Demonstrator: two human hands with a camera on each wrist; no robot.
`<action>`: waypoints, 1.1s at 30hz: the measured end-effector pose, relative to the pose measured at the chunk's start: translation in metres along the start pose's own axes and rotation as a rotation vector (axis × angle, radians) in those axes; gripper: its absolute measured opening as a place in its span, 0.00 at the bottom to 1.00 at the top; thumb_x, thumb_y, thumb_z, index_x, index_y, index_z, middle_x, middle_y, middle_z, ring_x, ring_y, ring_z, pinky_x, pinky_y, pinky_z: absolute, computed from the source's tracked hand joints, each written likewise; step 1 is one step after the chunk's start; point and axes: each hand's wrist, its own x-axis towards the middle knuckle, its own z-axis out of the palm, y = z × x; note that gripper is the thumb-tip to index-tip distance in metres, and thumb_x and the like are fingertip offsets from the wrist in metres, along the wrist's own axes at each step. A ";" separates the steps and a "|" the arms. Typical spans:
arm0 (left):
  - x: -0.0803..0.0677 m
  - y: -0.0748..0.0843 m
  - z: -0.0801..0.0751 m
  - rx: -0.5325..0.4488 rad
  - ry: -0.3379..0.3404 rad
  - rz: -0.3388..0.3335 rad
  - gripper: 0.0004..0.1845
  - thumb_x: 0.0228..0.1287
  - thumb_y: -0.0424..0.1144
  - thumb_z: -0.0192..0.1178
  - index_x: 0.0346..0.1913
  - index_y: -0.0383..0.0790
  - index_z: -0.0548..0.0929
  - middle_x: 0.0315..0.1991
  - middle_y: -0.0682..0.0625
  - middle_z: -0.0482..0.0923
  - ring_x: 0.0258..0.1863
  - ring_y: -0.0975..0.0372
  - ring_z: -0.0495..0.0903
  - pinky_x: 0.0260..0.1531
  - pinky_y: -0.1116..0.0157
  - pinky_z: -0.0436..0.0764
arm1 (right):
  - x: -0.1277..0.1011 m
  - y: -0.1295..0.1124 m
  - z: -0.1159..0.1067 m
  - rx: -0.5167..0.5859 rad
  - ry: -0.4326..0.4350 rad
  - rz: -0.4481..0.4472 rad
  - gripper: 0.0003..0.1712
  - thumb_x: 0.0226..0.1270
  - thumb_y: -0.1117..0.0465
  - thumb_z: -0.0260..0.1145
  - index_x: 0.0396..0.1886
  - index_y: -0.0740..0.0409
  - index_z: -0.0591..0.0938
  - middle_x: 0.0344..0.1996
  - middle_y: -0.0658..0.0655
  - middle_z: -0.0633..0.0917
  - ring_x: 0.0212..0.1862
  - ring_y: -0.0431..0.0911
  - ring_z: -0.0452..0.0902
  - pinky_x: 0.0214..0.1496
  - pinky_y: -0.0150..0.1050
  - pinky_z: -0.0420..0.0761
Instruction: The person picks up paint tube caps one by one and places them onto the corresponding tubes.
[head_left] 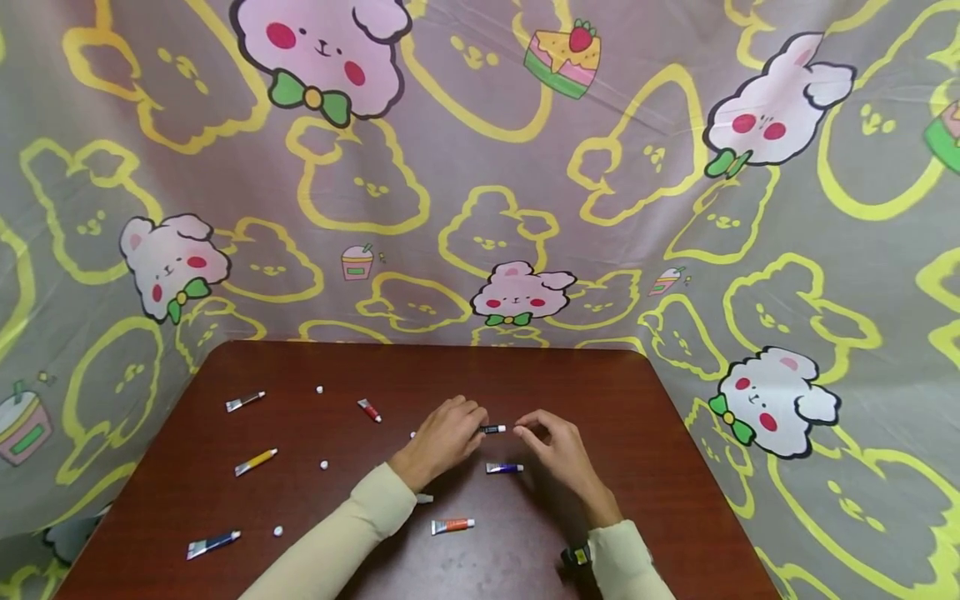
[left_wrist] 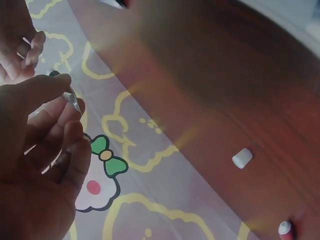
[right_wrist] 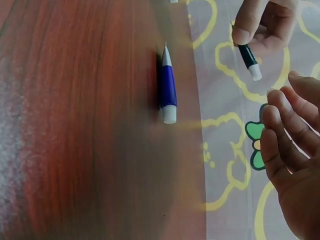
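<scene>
My left hand (head_left: pixel 444 437) pinches a small black paint tube (right_wrist: pixel 247 57) by its crimped end between thumb and fingers. The tube's white cap (right_wrist: pixel 255 72) points toward my right hand (head_left: pixel 558 450). That hand hovers just beyond the cap, apart from it, with loosely bent fingers and nothing between them. On the table just in front of the tube lies a blue paint tube (head_left: pixel 504 468) with a white cap. Nearer me is an orange tube (head_left: pixel 452 526). A pale tube (head_left: pixel 425 498) is partly hidden by my left sleeve.
On the left of the brown table (head_left: pixel 360 558) lie a dark tube (head_left: pixel 245 402), a yellow tube (head_left: pixel 256 462), a dark blue tube (head_left: pixel 213 544) and a red tube (head_left: pixel 369 410). Several small white pieces, such as one (head_left: pixel 324 464), are scattered among them. Patterned cloth (head_left: pixel 487 217) surrounds the table.
</scene>
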 end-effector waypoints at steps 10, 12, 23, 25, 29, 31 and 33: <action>-0.014 -0.004 0.013 0.029 -0.068 -0.055 0.10 0.61 0.40 0.78 0.38 0.44 0.86 0.36 0.51 0.88 0.38 0.56 0.83 0.43 0.58 0.84 | -0.004 0.004 0.004 -0.020 -0.009 -0.016 0.07 0.68 0.66 0.78 0.40 0.51 0.90 0.34 0.47 0.92 0.33 0.33 0.83 0.36 0.32 0.85; -0.017 -0.005 0.016 0.045 -0.076 -0.055 0.11 0.60 0.41 0.79 0.39 0.44 0.86 0.37 0.50 0.89 0.38 0.55 0.83 0.43 0.58 0.84 | -0.004 0.003 0.004 -0.021 -0.013 -0.016 0.04 0.69 0.64 0.78 0.40 0.52 0.90 0.34 0.47 0.92 0.33 0.33 0.83 0.36 0.32 0.85; -0.032 -0.007 0.024 0.090 -0.120 -0.045 0.13 0.56 0.42 0.82 0.38 0.43 0.87 0.37 0.50 0.90 0.37 0.55 0.84 0.41 0.58 0.84 | 0.001 -0.003 0.007 -0.026 -0.048 0.013 0.05 0.72 0.57 0.77 0.40 0.53 0.90 0.34 0.45 0.92 0.33 0.34 0.83 0.37 0.34 0.86; -0.033 -0.008 0.025 0.092 -0.127 -0.044 0.13 0.55 0.42 0.82 0.37 0.43 0.87 0.37 0.50 0.89 0.37 0.55 0.84 0.41 0.58 0.84 | 0.002 -0.003 0.008 -0.030 -0.054 0.007 0.05 0.72 0.57 0.77 0.40 0.53 0.90 0.35 0.46 0.92 0.34 0.33 0.83 0.38 0.33 0.86; -0.037 -0.010 0.027 0.091 -0.137 -0.046 0.13 0.55 0.42 0.82 0.35 0.44 0.86 0.36 0.50 0.88 0.36 0.55 0.83 0.39 0.58 0.83 | 0.003 -0.005 0.010 -0.033 -0.059 -0.007 0.04 0.72 0.58 0.77 0.41 0.53 0.91 0.35 0.46 0.92 0.35 0.32 0.83 0.38 0.32 0.86; -0.038 -0.010 0.027 0.088 -0.143 -0.048 0.13 0.55 0.42 0.82 0.35 0.44 0.86 0.35 0.50 0.88 0.36 0.55 0.82 0.38 0.58 0.83 | 0.003 -0.006 0.010 -0.033 -0.058 -0.010 0.04 0.72 0.58 0.77 0.41 0.54 0.91 0.34 0.46 0.92 0.34 0.32 0.83 0.38 0.32 0.85; -0.039 -0.011 0.027 0.082 -0.148 -0.051 0.13 0.55 0.42 0.82 0.35 0.44 0.86 0.36 0.50 0.88 0.36 0.54 0.82 0.38 0.58 0.83 | 0.004 -0.006 0.011 -0.028 -0.059 -0.010 0.04 0.72 0.59 0.77 0.41 0.53 0.91 0.34 0.46 0.92 0.34 0.32 0.83 0.38 0.33 0.86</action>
